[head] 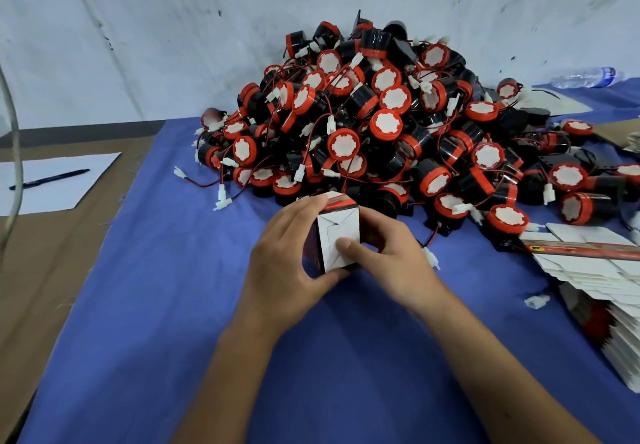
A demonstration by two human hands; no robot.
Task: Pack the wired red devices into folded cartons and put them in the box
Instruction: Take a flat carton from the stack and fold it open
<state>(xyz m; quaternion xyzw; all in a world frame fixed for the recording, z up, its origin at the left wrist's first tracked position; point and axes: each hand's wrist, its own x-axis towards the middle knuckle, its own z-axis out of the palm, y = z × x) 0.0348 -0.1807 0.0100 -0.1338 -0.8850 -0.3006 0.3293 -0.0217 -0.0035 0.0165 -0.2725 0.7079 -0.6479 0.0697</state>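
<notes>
- Both hands grasp one small carton (337, 236) just above the blue cloth (166, 305) covering the table, near centre frame.
- L hand (287, 267): fingers curled over carton's top edge and left side, thumb hooked under its near bottom corner.
- R hand (388, 253): thumb pressed flat on the white folded end flaps facing the camera; other fingers wrap round the far/right side.
- Carton sits upright, slightly tilted; red-and-dark print on sides, white flap end toward viewer.
- A red wire w/ white plug (431, 256) shows just right of the R hand; can't tell if it runs into the carton.
- Behind, touching distance: big heap of red devices (391, 121), black bodies, red caps, white discs, wires tangled throughout.
- Right edge: fanned stack of flat cartons (595, 267), unfolded, beside the heap.
- Loose white connector (536, 301) on cloth near that stack.
- Far left: paper sheet (55, 184) w/ pen (48, 179) on brown board.
- Far right rear: plastic bottle (585, 76) lying on its side.
</notes>
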